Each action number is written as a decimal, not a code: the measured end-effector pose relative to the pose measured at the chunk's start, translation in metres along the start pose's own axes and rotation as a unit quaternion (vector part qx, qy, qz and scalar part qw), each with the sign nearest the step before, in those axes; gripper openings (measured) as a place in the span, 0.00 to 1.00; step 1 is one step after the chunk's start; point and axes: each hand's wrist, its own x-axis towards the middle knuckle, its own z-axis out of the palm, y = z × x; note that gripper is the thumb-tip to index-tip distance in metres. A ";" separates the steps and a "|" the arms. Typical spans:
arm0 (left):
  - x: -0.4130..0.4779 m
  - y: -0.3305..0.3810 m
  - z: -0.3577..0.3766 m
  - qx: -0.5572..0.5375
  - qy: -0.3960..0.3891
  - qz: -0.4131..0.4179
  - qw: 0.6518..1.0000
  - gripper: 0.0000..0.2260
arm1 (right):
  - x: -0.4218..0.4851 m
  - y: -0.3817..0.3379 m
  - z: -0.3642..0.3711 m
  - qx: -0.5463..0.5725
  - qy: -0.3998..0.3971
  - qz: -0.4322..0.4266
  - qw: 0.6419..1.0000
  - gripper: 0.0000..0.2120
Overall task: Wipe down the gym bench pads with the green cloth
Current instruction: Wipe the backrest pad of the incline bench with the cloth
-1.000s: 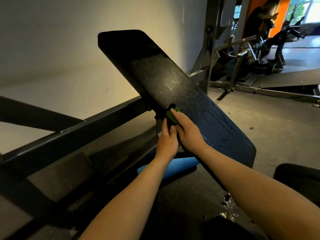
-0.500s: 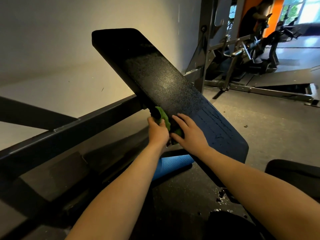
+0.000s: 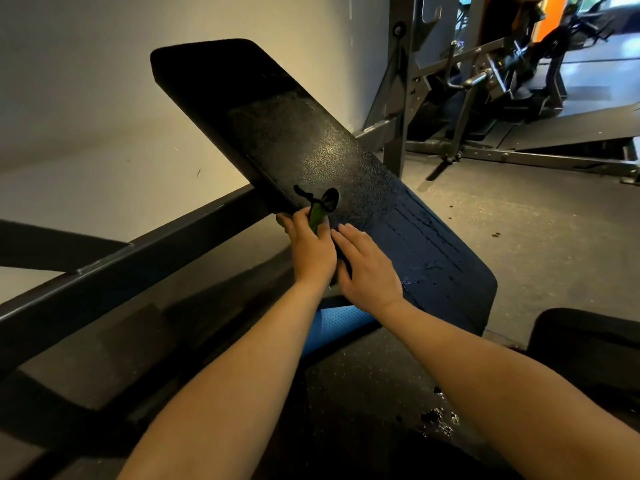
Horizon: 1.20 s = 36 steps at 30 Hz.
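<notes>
A long black bench pad (image 3: pixel 311 147) slopes up from lower right to upper left, wet and streaked on its lower half. At its left edge, my left hand (image 3: pixel 310 249) grips the green cloth (image 3: pixel 316 216), which sticks up as a narrow fold between the fingers, with a dark cord looped just above it. My right hand (image 3: pixel 367 268) lies beside it, fingers straight and resting flat on the pad surface. Most of the cloth is hidden behind my left hand.
A dark steel frame beam (image 3: pixel 138 261) runs diagonally under the pad on the left. A blue pad (image 3: pixel 332 325) lies below my wrists. A rack upright (image 3: pixel 398 81) and other gym machines (image 3: pixel 512 74) stand at the back right; wet spots (image 3: pixel 436 417) mark the rubber floor.
The green cloth has bunched into a narrow fold in my left hand at the pad's edge. My right hand has come off the cloth and now lies flat on the pad.
</notes>
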 end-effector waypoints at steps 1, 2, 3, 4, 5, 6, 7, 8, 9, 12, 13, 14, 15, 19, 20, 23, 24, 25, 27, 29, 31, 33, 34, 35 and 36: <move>-0.004 -0.001 0.002 0.003 -0.002 0.007 1.000 0.09 | 0.001 0.002 -0.002 0.010 -0.005 0.006 1.000 0.24; -0.009 -0.002 0.002 0.004 -0.004 0.011 1.000 0.08 | 0.001 0.002 -0.004 0.023 -0.011 0.013 1.000 0.23; -0.014 -0.002 0.001 0.002 -0.005 0.016 1.000 0.06 | 0.001 0.002 -0.004 0.035 -0.015 0.020 0.999 0.23; -0.019 -0.002 0.001 -0.004 -0.002 0.018 1.000 0.04 | 0.001 0.003 -0.005 0.047 -0.018 0.027 0.998 0.23; -0.026 -0.001 0.001 -0.010 0.001 0.014 1.000 0.03 | 0.001 0.003 -0.006 0.057 -0.021 0.031 0.998 0.22; -0.033 -0.001 0.002 -0.017 0.003 0.003 1.000 0.03 | 0.001 0.004 -0.006 0.066 -0.022 0.033 0.997 0.22; -0.040 -0.001 0.003 -0.020 0.004 -0.012 1.000 0.04 | 0.001 0.006 -0.006 0.078 -0.024 0.038 0.996 0.21; -0.047 -0.002 0.006 -0.020 0.006 -0.028 0.999 0.06 | 0.000 0.008 -0.006 0.092 -0.025 0.043 0.995 0.21; -0.053 -0.002 0.009 -0.018 0.012 -0.043 0.999 0.08 | 0.001 0.011 -0.006 0.104 -0.026 0.043 0.993 0.20; -0.056 -0.006 0.010 -0.002 0.034 -0.053 0.998 0.09 | 0.002 0.012 -0.003 0.115 -0.021 0.038 0.992 0.23; -0.055 -0.007 0.010 0.009 0.041 -0.054 0.998 0.09 | 0.002 0.013 -0.003 0.111 -0.017 0.035 0.993 0.23; -0.053 -0.008 0.010 0.014 0.048 -0.055 0.997 0.08 | 0.001 0.015 -0.003 0.105 -0.014 0.031 0.994 0.23; -0.051 -0.008 0.010 0.011 0.054 -0.054 0.997 0.08 | -0.001 0.017 -0.003 0.096 -0.013 0.025 0.995 0.23; -0.047 -0.004 0.021 -0.013 0.098 -0.050 0.994 0.04 | -0.003 0.023 -0.007 0.050 -0.004 -0.001 0.999 0.21; -0.047 -0.001 0.024 -0.018 0.100 -0.057 0.993 0.04 | -0.002 0.026 -0.011 0.032 -0.001 -0.011 0.999 0.21; -0.049 0.005 0.033 -0.029 0.108 -0.088 0.990 0.06 | -0.006 0.047 -0.025 -0.029 -0.037 -0.051 0.998 0.22; -0.051 0.007 0.035 -0.032 0.115 -0.097 0.988 0.07 | -0.010 0.055 -0.030 -0.034 -0.050 -0.058 0.996 0.23; -0.052 0.009 0.037 -0.032 0.123 -0.103 0.987 0.07 | -0.014 0.062 -0.033 -0.028 -0.061 -0.059 0.996 0.23; -0.057 0.013 0.039 -0.028 0.133 -0.107 0.985 0.07 | -0.022 0.070 -0.035 0.010 -0.077 -0.053 0.996 0.22; -0.062 0.013 0.043 -0.027 0.128 -0.112 0.985 0.07 | -0.025 0.073 -0.033 0.056 -0.085 -0.038 0.994 0.22; -0.074 0.009 0.047 -0.024 0.118 -0.119 0.985 0.07 | -0.025 0.075 -0.034 0.096 -0.097 -0.025 0.990 0.23; -0.088 0.004 0.053 -0.020 0.109 -0.128 0.985 0.08 | -0.026 0.078 -0.036 0.110 -0.110 -0.028 0.987 0.25; -0.095 0.001 0.057 -0.020 0.108 -0.133 0.985 0.09 | -0.026 0.079 -0.038 0.109 -0.116 -0.034 0.987 0.25; -0.103 0.000 0.060 -0.019 0.111 -0.138 0.984 0.09 | -0.025 0.080 -0.039 0.107 -0.123 -0.040 0.986 0.26; -0.111 0.000 0.064 -0.017 0.114 -0.144 0.983 0.09 | -0.024 0.080 -0.040 0.106 -0.131 -0.045 0.985 0.27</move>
